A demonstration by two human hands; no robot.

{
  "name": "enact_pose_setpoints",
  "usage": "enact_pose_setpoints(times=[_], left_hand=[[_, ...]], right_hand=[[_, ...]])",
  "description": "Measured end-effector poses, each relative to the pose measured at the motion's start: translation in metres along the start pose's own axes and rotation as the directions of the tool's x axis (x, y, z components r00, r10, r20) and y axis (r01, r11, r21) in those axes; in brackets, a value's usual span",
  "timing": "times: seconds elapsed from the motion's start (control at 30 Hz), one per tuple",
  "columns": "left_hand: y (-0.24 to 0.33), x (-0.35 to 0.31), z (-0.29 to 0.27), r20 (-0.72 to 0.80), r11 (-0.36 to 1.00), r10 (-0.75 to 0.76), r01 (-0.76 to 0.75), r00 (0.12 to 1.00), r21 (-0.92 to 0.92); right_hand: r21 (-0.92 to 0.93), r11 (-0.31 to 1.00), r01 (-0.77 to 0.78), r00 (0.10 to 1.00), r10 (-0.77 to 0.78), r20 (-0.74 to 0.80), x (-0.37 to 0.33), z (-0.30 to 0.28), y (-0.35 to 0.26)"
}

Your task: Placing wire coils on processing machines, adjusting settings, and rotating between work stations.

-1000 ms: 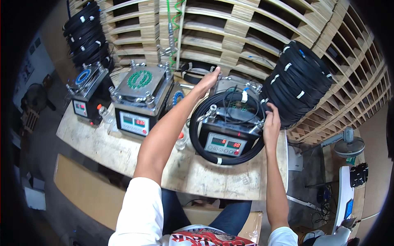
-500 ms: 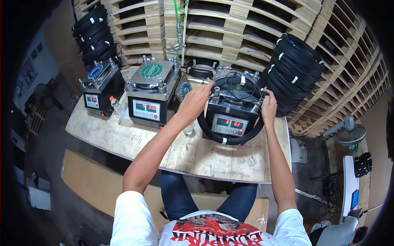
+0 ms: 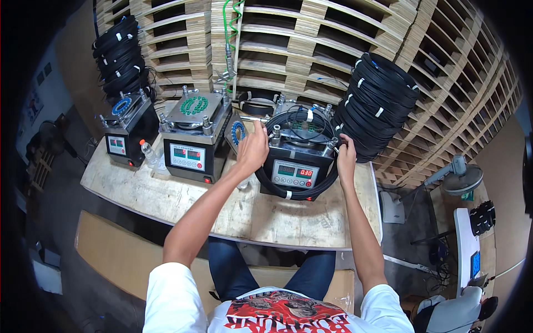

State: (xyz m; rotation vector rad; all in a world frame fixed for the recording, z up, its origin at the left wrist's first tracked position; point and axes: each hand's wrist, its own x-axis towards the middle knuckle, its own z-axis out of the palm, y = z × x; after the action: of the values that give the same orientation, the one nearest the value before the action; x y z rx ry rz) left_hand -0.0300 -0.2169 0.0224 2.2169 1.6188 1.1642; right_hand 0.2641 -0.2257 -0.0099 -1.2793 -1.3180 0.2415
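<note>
A large coil of black cable (image 3: 312, 193) with white ties hangs around the right-hand machine (image 3: 296, 173), a metal-topped box with a lit display panel. Its lower loop sags in front of the panel and its upper part rests over the top plate. My left hand (image 3: 253, 149) is closed on the coil's left side, its fingertips partly hidden. At the right side, my right hand (image 3: 346, 156) has curled fingers at the coil's edge, beside a metal corner post. Thinner cable loops lie across the top plate.
Two similar machines stand to the left, the middle one (image 3: 189, 155) with a green ring of beads. A small bottle (image 3: 148, 152) is between them. Tall stacks of black cable coils (image 3: 377, 108) rise at both sides. Wooden pallets (image 3: 266, 50) wall the back; a fan (image 3: 462, 178) stands right.
The view has shifted a little, moving the scene leftward. Both hands stay at the coil's sides. The right-hand machine's left readout has gone dim, and digits on the displays have changed.
</note>
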Motion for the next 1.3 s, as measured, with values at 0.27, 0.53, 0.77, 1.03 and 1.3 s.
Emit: enact_pose_setpoints(times=[0.27,0.53,0.77,1.03,1.3], left_hand=[[0.048,-0.029,0.02,-0.047,0.994,0.105,-0.105,0.993,0.006],[0.025,-0.014,0.011,-0.048,0.925,0.265,-0.268,0.963,-0.268],[0.023,-0.004,0.032,-0.307,0.985,0.163,-0.172,0.938,-0.001],[0.004,0.017,0.033,-0.123,0.968,0.191,-0.208,0.974,-0.138],[0.009,0.012,0.037,-0.149,0.958,0.149,-0.18,0.977,-0.223]], right_hand=[[-0.013,0.993,-0.12,0.992,0.12,0.041,-0.001,-0.012,0.004],[0.007,0.996,-0.086,0.994,0.086,-0.059,-0.025,-0.016,-0.026],[0.083,0.996,-0.013,1.0,0.015,-0.025,-0.027,-0.022,-0.022],[0.244,0.962,-0.123,0.991,0.132,-0.023,-0.033,-0.032,-0.017],[0.193,0.971,-0.141,0.99,0.14,0.022,-0.063,0.018,-0.048]])
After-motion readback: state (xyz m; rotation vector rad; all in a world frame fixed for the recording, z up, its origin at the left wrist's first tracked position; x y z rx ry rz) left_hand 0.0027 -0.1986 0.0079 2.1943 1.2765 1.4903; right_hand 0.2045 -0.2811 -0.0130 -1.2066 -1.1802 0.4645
